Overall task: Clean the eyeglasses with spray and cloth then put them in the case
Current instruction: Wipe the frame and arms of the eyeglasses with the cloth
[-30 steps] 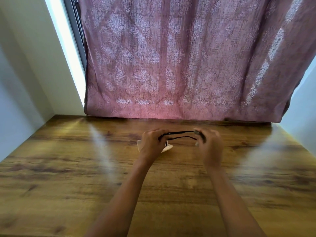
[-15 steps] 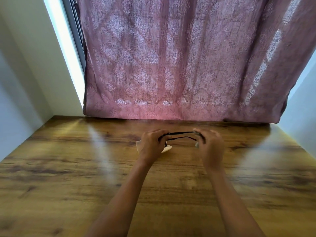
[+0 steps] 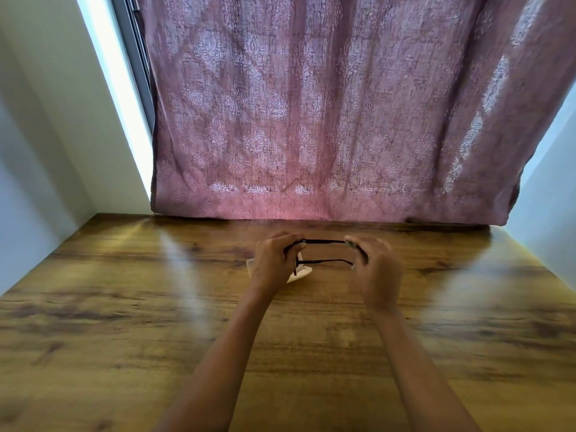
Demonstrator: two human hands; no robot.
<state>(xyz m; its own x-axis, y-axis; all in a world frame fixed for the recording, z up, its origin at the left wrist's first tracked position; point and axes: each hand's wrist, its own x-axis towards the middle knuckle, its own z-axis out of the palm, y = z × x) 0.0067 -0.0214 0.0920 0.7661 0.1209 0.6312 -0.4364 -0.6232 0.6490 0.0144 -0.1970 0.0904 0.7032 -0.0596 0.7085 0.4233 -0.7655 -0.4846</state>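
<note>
Dark-framed eyeglasses (image 3: 324, 251) hang between my two hands, a little above the wooden table (image 3: 124, 322). My left hand (image 3: 272, 260) grips the left end of the frame. My right hand (image 3: 378, 271) grips the right end and looks blurred; something small and grey shows at its fingertips. Both temple arms run between the hands, one above the other. A white flat object (image 3: 299, 273) lies on the table under my left hand, mostly hidden by it. No spray bottle or case is in view.
A mauve patterned curtain (image 3: 327, 120) hangs down to the table's far edge. White walls close in on both sides, with a bright window frame (image 3: 124, 104) at the left. Wide wooden surface spreads to either side of my arms.
The two temple arms now sit further apart than before. My hands hold nearly the same place over the table.
</note>
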